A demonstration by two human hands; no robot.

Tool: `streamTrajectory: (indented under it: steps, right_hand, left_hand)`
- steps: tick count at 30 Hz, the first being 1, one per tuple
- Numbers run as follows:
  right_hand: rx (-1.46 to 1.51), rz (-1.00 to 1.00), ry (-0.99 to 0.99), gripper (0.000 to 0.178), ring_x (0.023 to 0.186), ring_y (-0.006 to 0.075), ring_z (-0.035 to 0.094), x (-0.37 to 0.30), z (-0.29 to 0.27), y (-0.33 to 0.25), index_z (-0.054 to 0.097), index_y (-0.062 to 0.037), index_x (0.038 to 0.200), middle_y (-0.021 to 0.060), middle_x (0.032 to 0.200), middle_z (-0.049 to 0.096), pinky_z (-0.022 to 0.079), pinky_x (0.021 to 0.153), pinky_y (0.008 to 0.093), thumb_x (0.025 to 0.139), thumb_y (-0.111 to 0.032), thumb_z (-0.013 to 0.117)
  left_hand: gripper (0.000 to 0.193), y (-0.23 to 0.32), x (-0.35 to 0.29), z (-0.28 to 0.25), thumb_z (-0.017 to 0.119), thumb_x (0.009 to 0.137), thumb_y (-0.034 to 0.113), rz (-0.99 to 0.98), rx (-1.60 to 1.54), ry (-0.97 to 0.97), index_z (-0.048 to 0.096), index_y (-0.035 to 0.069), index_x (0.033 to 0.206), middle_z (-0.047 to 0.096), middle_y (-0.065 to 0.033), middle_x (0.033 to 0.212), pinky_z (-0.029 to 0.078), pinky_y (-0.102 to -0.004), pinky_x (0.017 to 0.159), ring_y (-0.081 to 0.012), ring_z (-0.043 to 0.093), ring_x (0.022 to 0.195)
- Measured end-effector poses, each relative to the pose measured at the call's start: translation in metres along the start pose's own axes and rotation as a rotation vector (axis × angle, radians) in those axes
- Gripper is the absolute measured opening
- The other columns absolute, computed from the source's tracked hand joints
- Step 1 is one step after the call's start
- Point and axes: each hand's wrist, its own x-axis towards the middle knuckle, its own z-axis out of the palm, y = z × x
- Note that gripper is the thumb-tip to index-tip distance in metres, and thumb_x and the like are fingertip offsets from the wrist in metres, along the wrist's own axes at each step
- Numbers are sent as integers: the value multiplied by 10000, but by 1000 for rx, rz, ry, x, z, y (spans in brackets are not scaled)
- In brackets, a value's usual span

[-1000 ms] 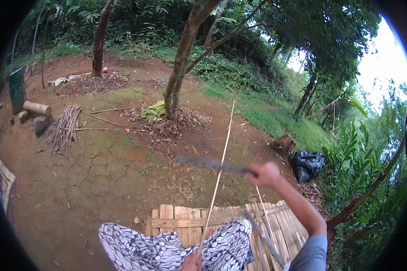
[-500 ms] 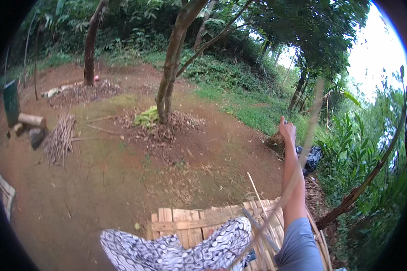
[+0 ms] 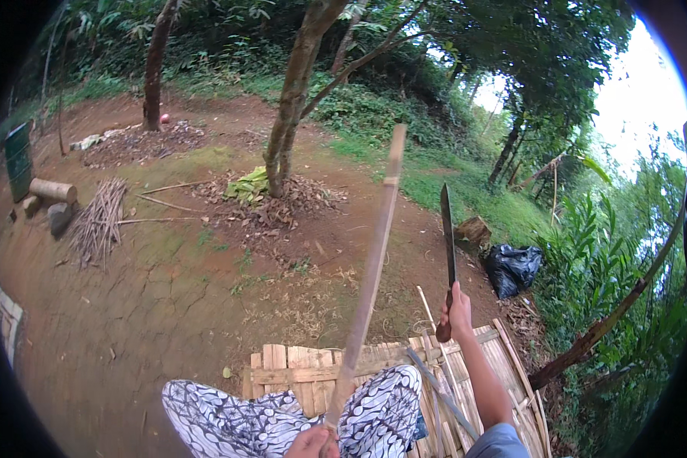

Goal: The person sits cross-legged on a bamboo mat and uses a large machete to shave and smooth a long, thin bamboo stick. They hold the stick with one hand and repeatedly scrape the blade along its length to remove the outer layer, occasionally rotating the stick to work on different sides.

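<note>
My left hand [image 3: 311, 443] is closed round the lower end of a long bamboo strip [image 3: 374, 263], just above my lap. The strip stands tilted up and away, with a joint ring near its top end. My right hand [image 3: 457, 314] grips the brown handle of a machete [image 3: 449, 237], its dark blade pointing up and forward. Blade and strip are apart, the machete to the right of the strip. Beneath me is a slatted bamboo platform [image 3: 271, 376], partly hidden by my patterned trousers.
Thin bamboo pieces [image 3: 444, 389] lie on the platform's right side. Beyond it are a black plastic bag [image 3: 514, 269], a stump [image 3: 475, 229], and a tree [image 3: 286, 122] with leaf litter. Further left are a stick bundle [image 3: 103, 221], a log [image 3: 53, 190] and a green bin [image 3: 18, 162].
My right arm has drawn back from its far outstretched reach, and the machete blade now shows plainly. The bamboo strip has swung left and come more into view, along with my left hand.
</note>
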Motion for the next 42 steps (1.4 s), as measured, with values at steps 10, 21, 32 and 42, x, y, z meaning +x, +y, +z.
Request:
streamTrajectory:
  steps: [10, 21, 32, 42]
  right_hand:
    - [-1009, -961, -757, 333, 485, 220, 590, -126, 54, 15, 591, -116, 793, 61, 588, 584, 446, 437, 359, 840, -446, 603]
    - [-1016, -889, -619, 327, 485, 252, 560, -79, 70, 33, 578, -98, 778, 88, 573, 541, 446, 456, 384, 835, -420, 593]
    - [-1123, -1112, -923, 318, 474, 272, 579, -131, 73, 12, 609, -146, 821, 75, 588, 596, 474, 457, 385, 830, -462, 588]
    - [-823, -475, -189, 315, 464, 288, 540, -9, 47, 36, 565, -19, 803, 177, 564, 536, 417, 468, 415, 878, -325, 559]
  left_hand:
    - [261, -3, 5, 11, 446, 996, 352, 193, 146, 146, 491, 123, 879, 379, 68, 595, 301, -205, 414, -46, 362, 477]
    - [346, 4, -11, 1, 413, 1005, 365, 4, -85, 122, 442, 70, 825, 347, 25, 547, 250, -228, 388, -63, 297, 428]
    - [325, -11, 2, 3, 408, 1009, 341, -102, -68, 64, 444, 66, 840, 325, 32, 564, 223, -231, 386, -62, 250, 432]
    - [275, -18, -18, 4, 429, 1008, 283, -93, -103, 50, 461, 64, 844, 365, 37, 601, 268, -219, 420, -57, 311, 466]
